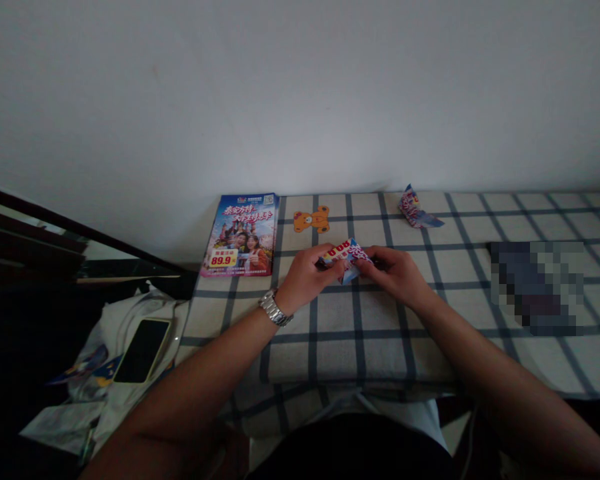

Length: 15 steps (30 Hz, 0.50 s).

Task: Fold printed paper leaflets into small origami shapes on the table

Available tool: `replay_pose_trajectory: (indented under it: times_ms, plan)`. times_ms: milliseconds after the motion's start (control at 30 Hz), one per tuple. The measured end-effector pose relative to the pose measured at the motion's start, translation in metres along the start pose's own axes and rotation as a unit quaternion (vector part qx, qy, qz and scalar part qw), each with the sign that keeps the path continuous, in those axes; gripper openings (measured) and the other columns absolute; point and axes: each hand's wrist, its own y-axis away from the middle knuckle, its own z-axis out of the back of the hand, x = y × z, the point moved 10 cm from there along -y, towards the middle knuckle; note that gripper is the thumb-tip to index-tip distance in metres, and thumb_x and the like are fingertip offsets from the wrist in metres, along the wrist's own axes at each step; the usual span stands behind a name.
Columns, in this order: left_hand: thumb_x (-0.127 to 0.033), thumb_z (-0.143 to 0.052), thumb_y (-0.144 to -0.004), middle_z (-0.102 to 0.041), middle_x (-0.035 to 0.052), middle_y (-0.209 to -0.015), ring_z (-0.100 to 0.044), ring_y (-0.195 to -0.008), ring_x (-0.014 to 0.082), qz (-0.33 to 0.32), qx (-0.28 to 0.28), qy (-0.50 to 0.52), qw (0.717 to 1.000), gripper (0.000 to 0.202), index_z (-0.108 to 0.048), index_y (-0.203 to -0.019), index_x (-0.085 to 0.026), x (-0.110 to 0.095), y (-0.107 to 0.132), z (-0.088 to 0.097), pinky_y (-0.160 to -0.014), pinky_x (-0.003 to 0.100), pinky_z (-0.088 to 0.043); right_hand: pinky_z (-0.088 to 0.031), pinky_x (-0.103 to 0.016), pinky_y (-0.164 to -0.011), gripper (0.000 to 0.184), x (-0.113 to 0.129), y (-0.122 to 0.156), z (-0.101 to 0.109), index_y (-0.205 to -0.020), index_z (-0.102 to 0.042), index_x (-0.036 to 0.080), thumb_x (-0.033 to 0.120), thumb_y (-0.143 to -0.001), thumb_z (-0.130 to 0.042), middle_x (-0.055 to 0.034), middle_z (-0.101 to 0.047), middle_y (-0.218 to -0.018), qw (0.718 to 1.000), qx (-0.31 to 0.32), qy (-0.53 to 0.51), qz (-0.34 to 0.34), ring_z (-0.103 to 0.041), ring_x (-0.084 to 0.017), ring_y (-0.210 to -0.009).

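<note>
Over the middle of the checked tablecloth (320,353), a folded colour-printed flyer (347,257) is held between both hands. My left hand (307,273), with a metal watch (276,309) on its wrist, grips the flyer's left side, thumb on top. On the opposite side my right hand (395,272) pinches the paper, its thumb also on the printed face. The fingers beneath the paper are partly hidden. Left of my hands lies a stack of similar flat flyers (243,235). Another folded flyer (416,210) stands farther back to the right.
A bear-shaped figure (311,219) shows on the cloth beyond my hands. At the right lies a pixelated dark item (537,287). Low on the left, a phone (144,351) rests on a white plastic bag (117,320). A pale wall (300,100) borders the table's far edge.
</note>
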Motion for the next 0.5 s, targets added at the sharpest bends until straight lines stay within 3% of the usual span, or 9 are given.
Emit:
replay_pose_trajectory:
  times_ms: [333, 500]
  plan:
    - [-0.048, -0.067, -0.094, -0.061, -0.0012, -0.07, -0.048, -0.063, 0.0115, -0.005, -0.04, -0.005, 0.999, 0.034, -0.065, -0.081, -0.017, -0.005, -0.001, 0.012, -0.057, 0.023, -0.036, -0.05, -0.03, -0.065, 0.04, -0.005, 0.0, 0.004, -0.088, -0.073, 0.02, 0.056, -0.1, -0.061, -0.0036, -0.073, -0.077, 1.0, 0.0, -0.024, -0.017, -0.066, -0.018, -0.069]
    - [-0.053, -0.066, -0.095, -0.069, 0.0021, -0.079, -0.055, -0.066, 0.0127, -0.003, -0.04, 0.016, 0.999, 0.038, -0.07, -0.088, -0.016, -0.002, -0.002, 0.013, -0.06, 0.024, -0.042, -0.057, -0.03, -0.07, 0.038, -0.014, -0.001, 0.001, -0.091, -0.077, 0.02, 0.057, -0.095, -0.069, -0.0045, -0.076, -0.079, 0.987, 0.011, -0.151, -0.055, -0.07, -0.018, -0.071]
